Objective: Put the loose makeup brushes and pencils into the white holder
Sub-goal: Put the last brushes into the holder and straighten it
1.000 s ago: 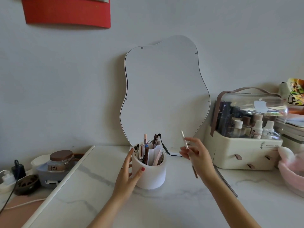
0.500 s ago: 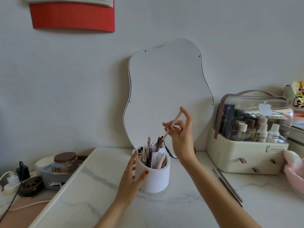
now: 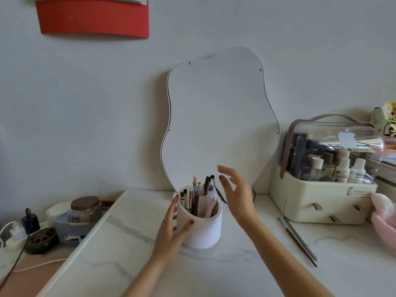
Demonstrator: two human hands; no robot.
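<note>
Beside the white holder [image 3: 199,224], the right hand [image 3: 236,195] hovers, grip wide, fingers spread, holding nothing. Left hand [image 3: 171,230] steadies the holder's wall, thumb and fingers curved round it. Holder stands on the surface [image 3: 235,271], upright, packed with pencils and brushes. Two thin dark brushes [image 3: 297,239] lie loose to the right, near the cosmetics box [image 3: 321,200]. Judgement: light, stiff, prone to roll; pinch mid-shaft, one at a time.
</note>
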